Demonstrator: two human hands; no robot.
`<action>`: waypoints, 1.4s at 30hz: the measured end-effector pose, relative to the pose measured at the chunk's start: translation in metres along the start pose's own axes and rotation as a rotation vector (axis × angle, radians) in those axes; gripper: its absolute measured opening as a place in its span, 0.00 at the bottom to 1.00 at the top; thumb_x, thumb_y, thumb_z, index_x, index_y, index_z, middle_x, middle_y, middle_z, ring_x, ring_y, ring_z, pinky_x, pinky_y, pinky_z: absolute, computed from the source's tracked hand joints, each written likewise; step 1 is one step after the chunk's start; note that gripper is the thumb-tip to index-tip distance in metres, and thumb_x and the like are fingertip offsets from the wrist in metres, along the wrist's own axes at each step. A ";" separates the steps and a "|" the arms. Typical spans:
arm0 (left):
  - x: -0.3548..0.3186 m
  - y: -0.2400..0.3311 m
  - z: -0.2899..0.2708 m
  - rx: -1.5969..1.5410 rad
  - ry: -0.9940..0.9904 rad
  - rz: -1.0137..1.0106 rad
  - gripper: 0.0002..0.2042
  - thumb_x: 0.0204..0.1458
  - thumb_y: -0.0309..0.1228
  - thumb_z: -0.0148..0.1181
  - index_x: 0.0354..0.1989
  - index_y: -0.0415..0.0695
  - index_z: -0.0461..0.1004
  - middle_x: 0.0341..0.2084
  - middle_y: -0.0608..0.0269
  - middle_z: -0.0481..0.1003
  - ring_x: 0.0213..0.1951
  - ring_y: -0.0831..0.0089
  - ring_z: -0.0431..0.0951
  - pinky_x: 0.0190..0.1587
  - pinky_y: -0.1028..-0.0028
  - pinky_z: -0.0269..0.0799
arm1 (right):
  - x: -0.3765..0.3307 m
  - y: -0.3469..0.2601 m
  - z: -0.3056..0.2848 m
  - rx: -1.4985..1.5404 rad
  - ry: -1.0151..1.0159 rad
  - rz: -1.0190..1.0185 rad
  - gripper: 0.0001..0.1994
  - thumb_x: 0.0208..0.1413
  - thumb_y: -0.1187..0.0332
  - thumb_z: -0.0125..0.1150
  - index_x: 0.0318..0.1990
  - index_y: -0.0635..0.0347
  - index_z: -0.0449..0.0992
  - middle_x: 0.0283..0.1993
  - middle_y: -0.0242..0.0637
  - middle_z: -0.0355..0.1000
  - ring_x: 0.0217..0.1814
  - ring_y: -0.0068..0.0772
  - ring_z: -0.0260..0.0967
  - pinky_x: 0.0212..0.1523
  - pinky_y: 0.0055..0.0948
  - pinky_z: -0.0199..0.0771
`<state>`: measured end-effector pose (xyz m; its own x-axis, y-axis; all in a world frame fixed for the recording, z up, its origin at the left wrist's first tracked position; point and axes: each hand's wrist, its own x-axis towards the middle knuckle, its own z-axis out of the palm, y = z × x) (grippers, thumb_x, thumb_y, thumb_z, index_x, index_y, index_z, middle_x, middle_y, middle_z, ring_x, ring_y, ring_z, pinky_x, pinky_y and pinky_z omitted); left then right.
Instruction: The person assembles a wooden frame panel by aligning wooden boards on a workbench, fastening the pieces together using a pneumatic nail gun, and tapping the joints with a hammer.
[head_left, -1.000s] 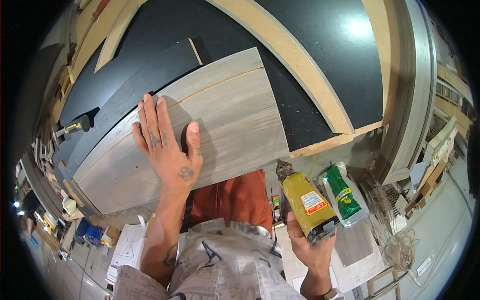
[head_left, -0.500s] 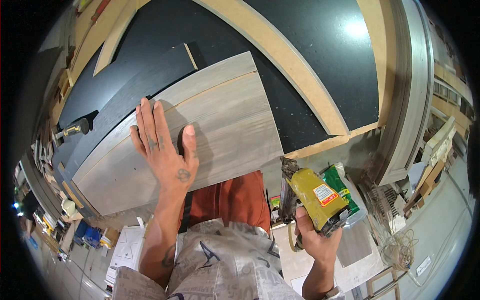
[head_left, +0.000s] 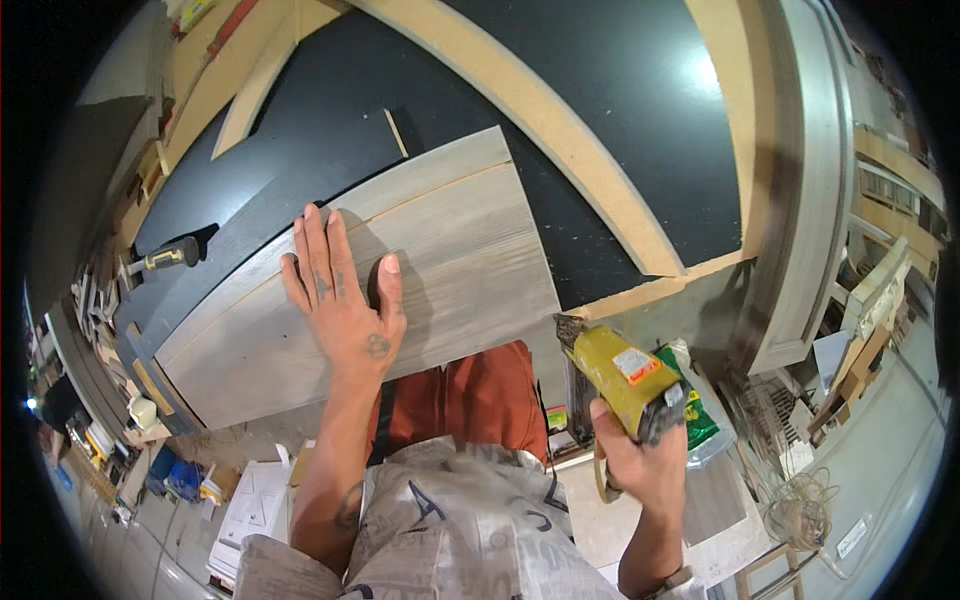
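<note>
Nail gun [head_left: 622,378] raised, nose up-left; R hand [head_left: 640,462] fingers clamped on grip; L hand [head_left: 345,300] fingers spread flat on grey panel [head_left: 450,250].

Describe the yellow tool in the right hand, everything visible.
The nail gun has a yellow body that looks like painted metal, a label patch on its side, a dark metal nose at its upper-left end and a dark magazine below. It is tilted, nose pointing toward the near edge of the grey wood panel without touching it. The right hand grips its handle; nothing else touches it.
</note>
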<state>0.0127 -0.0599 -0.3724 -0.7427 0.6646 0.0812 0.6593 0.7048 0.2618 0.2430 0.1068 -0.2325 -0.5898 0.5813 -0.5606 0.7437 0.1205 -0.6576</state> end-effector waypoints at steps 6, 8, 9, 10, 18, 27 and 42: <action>-0.001 -0.005 -0.003 0.077 -0.025 0.051 0.27 0.65 0.42 0.49 0.69 0.41 0.60 0.71 0.48 0.57 0.73 0.51 0.52 0.71 0.44 0.41 | 0.054 -0.022 -0.063 0.142 0.096 0.179 0.16 0.57 0.63 0.62 0.45 0.68 0.78 0.32 0.43 0.79 0.32 0.35 0.77 0.35 0.34 0.74; -0.002 0.003 -0.008 0.070 -0.035 0.097 0.26 0.65 0.42 0.49 0.69 0.43 0.61 0.71 0.51 0.57 0.73 0.53 0.53 0.71 0.44 0.42 | 0.092 -0.025 -0.075 -0.135 0.244 -0.040 0.18 0.58 0.62 0.61 0.46 0.70 0.76 0.33 0.54 0.77 0.37 0.49 0.78 0.39 0.41 0.75; -0.003 0.012 -0.012 -0.014 -0.134 0.219 0.26 0.65 0.43 0.49 0.69 0.44 0.61 0.71 0.51 0.57 0.73 0.54 0.52 0.71 0.45 0.42 | 0.116 -0.021 -0.081 -0.291 0.302 -0.127 0.19 0.58 0.62 0.60 0.49 0.71 0.74 0.34 0.57 0.77 0.40 0.54 0.78 0.41 0.45 0.74; -0.006 0.022 -0.017 -0.089 -0.233 0.339 0.27 0.65 0.43 0.49 0.69 0.45 0.61 0.71 0.52 0.56 0.73 0.55 0.52 0.71 0.45 0.42 | 0.142 -0.017 -0.082 -0.442 0.361 -0.214 0.20 0.59 0.63 0.60 0.51 0.71 0.71 0.35 0.60 0.76 0.43 0.59 0.77 0.44 0.49 0.74; -0.043 0.101 -0.004 0.013 -0.359 0.703 0.30 0.59 0.40 0.55 0.70 0.47 0.61 0.72 0.64 0.56 0.74 0.64 0.51 0.73 0.50 0.40 | 0.196 0.008 -0.036 -0.523 0.679 -0.392 0.21 0.60 0.68 0.60 0.58 0.70 0.68 0.53 0.60 0.70 0.57 0.64 0.68 0.56 0.50 0.70; -0.083 0.017 -0.036 -0.014 -0.363 0.264 0.33 0.59 0.47 0.55 0.71 0.48 0.59 0.74 0.59 0.52 0.74 0.57 0.51 0.72 0.44 0.40 | 0.071 0.033 0.105 -0.212 0.458 -0.479 0.24 0.57 0.73 0.59 0.62 0.65 0.68 0.59 0.53 0.67 0.62 0.56 0.63 0.62 0.48 0.63; -0.238 -0.342 -0.113 -0.024 0.250 -0.963 0.30 0.61 0.45 0.57 0.60 0.28 0.66 0.49 0.35 0.75 0.52 0.43 0.75 0.55 0.56 0.69 | 0.098 0.003 0.124 -0.363 0.542 -0.372 0.30 0.56 0.66 0.62 0.64 0.71 0.63 0.55 0.56 0.67 0.56 0.62 0.63 0.57 0.53 0.64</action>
<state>-0.0496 -0.4870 -0.3727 -0.9649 -0.2616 0.0235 -0.2381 0.9092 0.3417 0.1487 0.0642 -0.3520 -0.6548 0.7539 0.0544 0.6378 0.5897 -0.4954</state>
